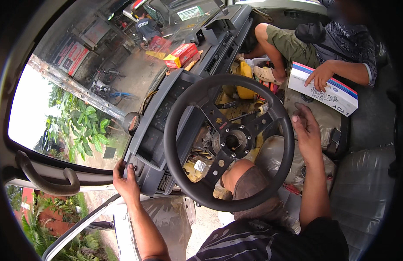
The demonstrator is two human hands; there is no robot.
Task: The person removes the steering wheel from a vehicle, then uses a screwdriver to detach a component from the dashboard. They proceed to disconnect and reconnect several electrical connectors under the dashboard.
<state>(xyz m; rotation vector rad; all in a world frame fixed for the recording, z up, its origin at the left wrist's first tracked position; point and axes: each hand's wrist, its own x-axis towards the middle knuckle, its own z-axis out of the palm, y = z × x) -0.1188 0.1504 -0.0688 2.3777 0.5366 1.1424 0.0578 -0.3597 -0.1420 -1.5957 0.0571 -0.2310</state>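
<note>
A black three-spoke steering wheel [170, 150] stands in front of me, its round centre uncovered and ringed by bolts. My left hand [126, 182] is at the left end of the grey dashboard [145, 172], thumb and fingers apart and resting against its edge. Just right of the wheel rim, my right hand [306, 130] is raised with its fingers apart and nothing in them. Inside the grey instrument housing [173, 98], the dials are dim. Below the wheel, loose wiring and open parts of the column show.
At the right a seated person's hand [321, 77] rests on a white box [325, 93] with blue and red stripes. A red and yellow box [182, 55] lies on the dashboard top. A yellow container [245, 80] stands in the footwell. A grab handle [49, 178] is at the left pillar.
</note>
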